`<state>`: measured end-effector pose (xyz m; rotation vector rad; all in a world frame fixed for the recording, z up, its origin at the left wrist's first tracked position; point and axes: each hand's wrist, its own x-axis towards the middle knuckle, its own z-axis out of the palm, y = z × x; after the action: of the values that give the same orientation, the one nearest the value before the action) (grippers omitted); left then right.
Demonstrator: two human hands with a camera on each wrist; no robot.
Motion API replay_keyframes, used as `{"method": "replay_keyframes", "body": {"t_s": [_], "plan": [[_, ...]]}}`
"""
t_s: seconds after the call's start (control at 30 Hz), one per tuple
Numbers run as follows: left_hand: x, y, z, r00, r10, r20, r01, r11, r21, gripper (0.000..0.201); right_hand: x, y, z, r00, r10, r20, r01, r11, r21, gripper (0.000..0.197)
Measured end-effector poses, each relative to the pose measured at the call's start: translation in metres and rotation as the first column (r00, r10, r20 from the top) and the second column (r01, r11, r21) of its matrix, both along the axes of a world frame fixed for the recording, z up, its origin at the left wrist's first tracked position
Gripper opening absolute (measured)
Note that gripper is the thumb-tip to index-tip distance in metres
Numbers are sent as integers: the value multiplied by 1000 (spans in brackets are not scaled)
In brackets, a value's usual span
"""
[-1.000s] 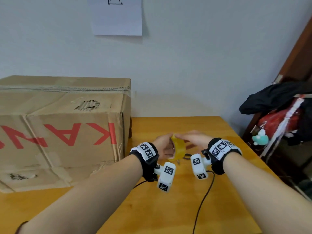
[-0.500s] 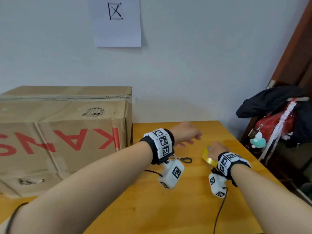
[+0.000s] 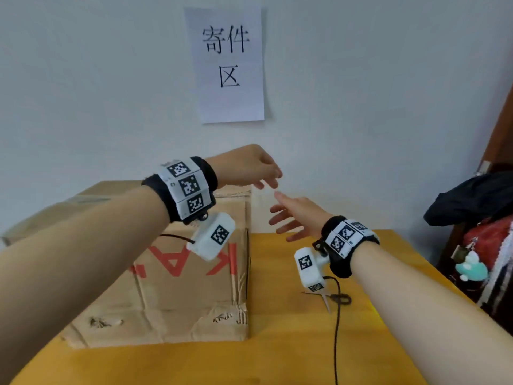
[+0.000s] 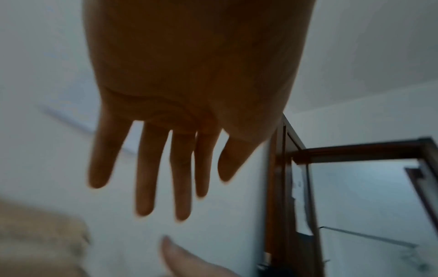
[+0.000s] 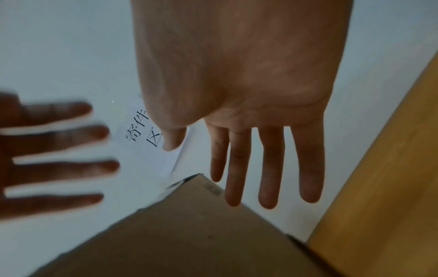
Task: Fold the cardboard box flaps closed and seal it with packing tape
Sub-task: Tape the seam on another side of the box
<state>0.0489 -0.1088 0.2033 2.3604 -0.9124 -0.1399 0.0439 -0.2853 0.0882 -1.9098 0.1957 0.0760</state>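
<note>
With both hands empty and fingers spread, left hand (image 3: 249, 165) above right hand (image 3: 297, 218), I reached toward the cardboard box (image 3: 177, 273) at 9 o'clock on the tabletop (image 3: 291, 343), aiming palms flat over its top flaps.

Matt, creased corrugated cardboard, torn at the lower edge, is seen on the box (image 3: 180, 287). Smooth, slightly glossy wood is shown by the table (image 3: 277, 343). At 12 o'clock a matt paper sheet (image 3: 230, 101) is fixed to a smooth painted wall (image 3: 361, 93).
</note>
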Motion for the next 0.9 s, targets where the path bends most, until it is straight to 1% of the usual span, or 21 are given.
{"method": "replay_keyframes", "body": {"t_s": [0.07,0.13,0.2,0.27,0.4,0.53,0.63,0.77,0.9], "plan": [[15,20,5,996,44,73,-55,984,169,31,7,13,8,998,46,-46,-41,995,93,71],[27,34,3,993,83,86,-104,954,282,34,14,24,11,996,66,-68,-58,991,124,73],[33,42,-3,992,96,76,-117,924,363,38,21,31,10,998,40,-38,-34,988,153,62],[36,46,-12,994,79,73,-103,903,416,41,28,34,7,1000,6,0,-6,979,202,43],[36,49,-22,995,74,60,-93,901,423,44,33,33,-2,1000,-19,-15,23,936,350,20],[37,48,-24,993,94,67,-113,911,396,36,35,32,-11,997,4,-76,30,892,450,14],[37,50,-25,993,105,47,-115,926,360,33,37,31,-10,995,-4,-103,50,890,453,17],[37,54,-27,992,126,-24,-111,937,330,32,41,32,-13,991,-23,-131,78,895,438,29],[34,53,-28,990,130,-47,-107,936,336,31,41,32,-17,988,-52,-143,107,908,406,42]]}}
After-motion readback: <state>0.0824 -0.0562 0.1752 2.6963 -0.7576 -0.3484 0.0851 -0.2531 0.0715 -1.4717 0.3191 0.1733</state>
